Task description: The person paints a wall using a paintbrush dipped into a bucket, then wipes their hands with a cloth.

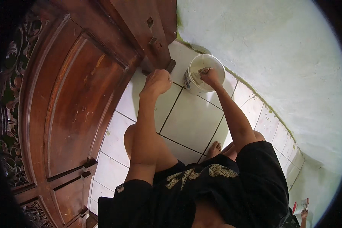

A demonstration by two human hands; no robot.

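A white plastic bucket (193,89) stands on the tiled floor by the wall, with pale whitish paste (196,78) inside. Reaching over its rim, my right hand (209,76) is closed just above the paste; what its fingers grip is too small to make out. My left hand (158,81) is curled closed to the left of the bucket, above the floor near the foot of the wooden post (155,45). Its fingers face away, so anything within them is hidden. A whitish smear shows by its fingertips.
A carved brown wooden door (78,106) fills the left side. The pale green wall (269,57) runs along the right. Between them lie white floor tiles (188,119). At the lower right, another person's hand (304,214) holds a white container (301,206) with a red edge.
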